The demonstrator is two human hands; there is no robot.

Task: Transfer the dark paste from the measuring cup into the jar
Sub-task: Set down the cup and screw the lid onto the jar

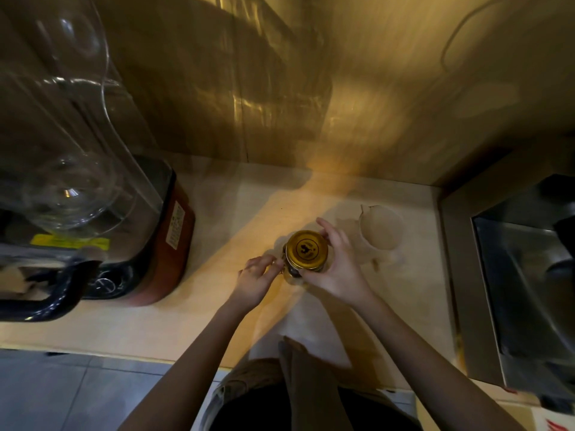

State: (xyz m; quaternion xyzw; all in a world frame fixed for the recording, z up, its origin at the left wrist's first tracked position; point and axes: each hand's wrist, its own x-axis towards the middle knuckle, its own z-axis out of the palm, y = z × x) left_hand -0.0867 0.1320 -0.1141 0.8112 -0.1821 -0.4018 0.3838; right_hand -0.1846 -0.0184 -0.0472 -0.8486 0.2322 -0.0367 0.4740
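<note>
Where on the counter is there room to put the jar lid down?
Bare counter lies between the blender and the jar. There is more along the front edge below the blender. It is crowded on the right, where the measuring cup stands beside the right hand and the sink begins. The left hand is at the jar's left side.

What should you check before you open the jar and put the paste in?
1. Jar steady: ok, the right hand wraps its side.
2. Left hand at the clasp: ok, its fingertips touch the jar's left edge.
3. Lid off: not ok, the gold lid sits on top.
4. Cup close by: ok, it stands just right of the jar.
5. Dark paste in the cup: cannot tell, the inside looks pale and blurry.
6. Spoon or scraper ready: not ok, none in view.
</note>
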